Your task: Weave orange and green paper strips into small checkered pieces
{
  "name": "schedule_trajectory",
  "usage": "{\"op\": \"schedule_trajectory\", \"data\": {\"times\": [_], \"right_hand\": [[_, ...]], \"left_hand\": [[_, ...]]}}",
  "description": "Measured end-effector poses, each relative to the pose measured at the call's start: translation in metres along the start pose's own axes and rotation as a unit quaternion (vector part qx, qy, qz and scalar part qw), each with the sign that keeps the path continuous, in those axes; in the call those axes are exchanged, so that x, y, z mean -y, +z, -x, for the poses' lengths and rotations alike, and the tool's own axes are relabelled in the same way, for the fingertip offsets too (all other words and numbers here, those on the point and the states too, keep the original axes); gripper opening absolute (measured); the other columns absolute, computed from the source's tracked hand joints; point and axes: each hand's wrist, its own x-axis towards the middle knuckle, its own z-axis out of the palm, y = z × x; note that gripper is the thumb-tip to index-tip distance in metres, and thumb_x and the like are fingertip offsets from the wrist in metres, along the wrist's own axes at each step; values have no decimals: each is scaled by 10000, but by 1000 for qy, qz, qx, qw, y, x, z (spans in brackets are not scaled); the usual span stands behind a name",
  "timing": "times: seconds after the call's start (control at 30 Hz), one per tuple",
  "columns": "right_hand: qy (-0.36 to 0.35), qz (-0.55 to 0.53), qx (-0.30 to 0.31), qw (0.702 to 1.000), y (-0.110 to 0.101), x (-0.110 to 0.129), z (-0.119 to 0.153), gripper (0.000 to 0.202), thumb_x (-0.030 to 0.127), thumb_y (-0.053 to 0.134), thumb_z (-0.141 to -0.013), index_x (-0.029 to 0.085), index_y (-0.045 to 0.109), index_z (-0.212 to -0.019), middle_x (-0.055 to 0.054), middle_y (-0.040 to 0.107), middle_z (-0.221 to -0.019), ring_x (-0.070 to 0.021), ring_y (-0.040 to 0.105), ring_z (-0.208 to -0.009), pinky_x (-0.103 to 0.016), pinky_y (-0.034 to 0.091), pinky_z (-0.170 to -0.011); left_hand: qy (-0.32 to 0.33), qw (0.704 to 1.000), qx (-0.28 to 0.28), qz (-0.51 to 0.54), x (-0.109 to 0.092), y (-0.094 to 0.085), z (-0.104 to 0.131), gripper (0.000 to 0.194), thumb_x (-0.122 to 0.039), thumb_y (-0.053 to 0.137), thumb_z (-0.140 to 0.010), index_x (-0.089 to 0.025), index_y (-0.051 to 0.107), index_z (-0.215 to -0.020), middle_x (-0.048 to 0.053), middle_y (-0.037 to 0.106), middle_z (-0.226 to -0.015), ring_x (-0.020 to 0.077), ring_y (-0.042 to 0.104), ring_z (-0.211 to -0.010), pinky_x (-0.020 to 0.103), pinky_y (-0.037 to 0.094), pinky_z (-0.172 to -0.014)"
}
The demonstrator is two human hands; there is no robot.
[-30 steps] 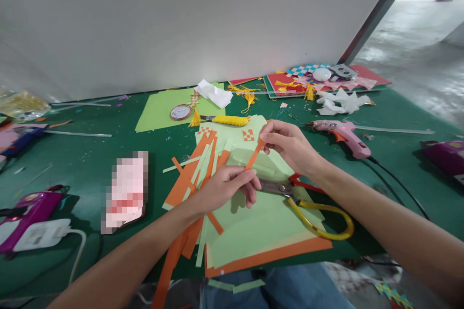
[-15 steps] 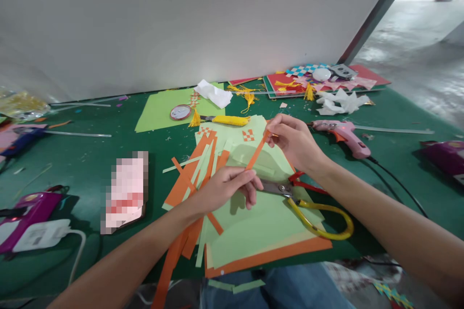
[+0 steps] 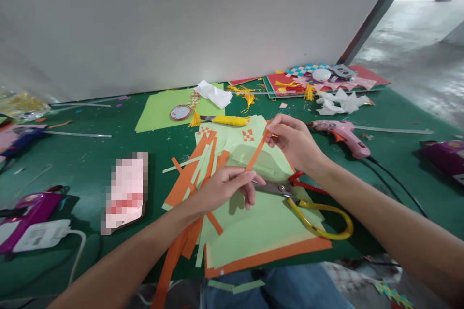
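Our left hand point(image 3: 234, 186) and right hand point(image 3: 290, 140), fingers closed, pinch opposite ends of one orange strip point(image 3: 257, 151) above the green sheets point(image 3: 253, 231); its long axis slants away and rightward. We count one pair of scissors point(image 3: 284, 189), one yellow cutter point(image 3: 230, 120).

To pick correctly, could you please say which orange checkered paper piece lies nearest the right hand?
The checkered piece below the utility knife's yellow handle; the other two orange ones lie farther left.
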Motion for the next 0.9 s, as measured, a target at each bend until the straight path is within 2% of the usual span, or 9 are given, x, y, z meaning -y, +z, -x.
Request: {"op": "schedule_trajectory", "data": {"times": [0.1, 0.33, 0.57, 0.7, 0.9], "right_hand": [[1, 5, -3, 1000, 0, 0, 0, 120, 181, 648, -766, 189, 584, -665, 21, 546, -638, -97, 515, -582, -242, 384, -542], [1, 3, -4, 1000, -1, 0, 0, 124, 183, 648, -770, 189, 585, -662, 20, 548, -636, -98, 513, -581, -244, 379, -541], [2, -4, -6, 1000, 0, 0, -1, 124, 174, 649, -771, 185, 591, -663, 18, 558, -634, -98, 518, -581, -242, 374, -538], [3, 12, -19, 1000, -1, -1, -1, 130, 197, 659, -763, 187, 579, -662, 23, 549, -618, -101, 516, -583, -243, 379, -533], [3, 160, -18, 987, 2, -5, -1, 143, 255, 642, -770, 182, 563, -677, 23, 548, -565, -104, 482, -537, -249, 397, -504]], "left_hand": [[0, 1000, 2, 22, 0, 1, 0, 370, -376, 429, -958, -103, 679, -976, 50, 657, -655, 128, 604, -563, 252, 480, -611], [5, 1000, -2, 15, 3, -2, 1, 382, -398, 475, -936, -107, 716, -881, 45, 653, -620, 116, 596, -523, 243, 474, -582], [8, 1000, -16, 3, 2, -3, 1, 375, -399, 493, -926, -113, 731, -879, 38, 651, -598, 109, 586, -496, 236, 473, -552], [54, 994, -97, -4, 2, -7, 1, 368, -387, 504, -919, -128, 729, -784, 17, 627, -555, 102, 573, -478, 229, 461, -528], [128, 952, -278, 3, 2, -23, -6, 426, -408, 505, -903, -156, 632, -584, 1, 548, -483, 104, 529, -460, 227, 422, -473]]}}
